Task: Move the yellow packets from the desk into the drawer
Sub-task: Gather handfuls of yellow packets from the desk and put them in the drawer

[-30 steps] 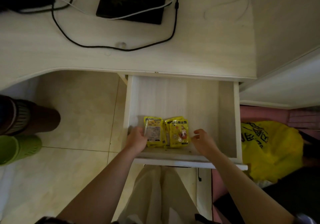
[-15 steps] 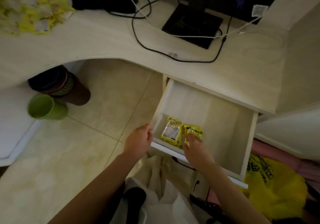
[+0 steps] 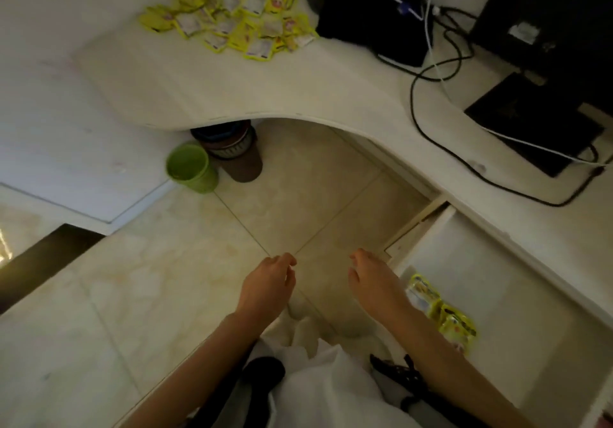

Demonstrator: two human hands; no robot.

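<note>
A heap of several yellow packets [image 3: 237, 18] lies on the pale desk [image 3: 298, 89] at the far upper left. The white drawer [image 3: 491, 281] stands pulled out at the lower right, and a few yellow packets [image 3: 441, 315] lie near its front left corner, partly behind my right forearm. My left hand [image 3: 265, 286] hangs over the tiled floor, fingers loosely curled, holding nothing. My right hand [image 3: 371, 278] is just left of the drawer's corner, fingers relaxed and empty. Both hands are outside the drawer.
A green cup [image 3: 192, 169] and a dark brown bin [image 3: 235, 152] stand on the floor under the desk's curve. Black and white cables [image 3: 431, 72], a black bag [image 3: 368, 9] and a monitor base [image 3: 537, 122] occupy the desk's right part. My lap in white cloth fills the bottom middle.
Both hands have drawn back out of the drawer, leaving the packets inside. The view has swung left, bringing the packet heap on the desk into sight.
</note>
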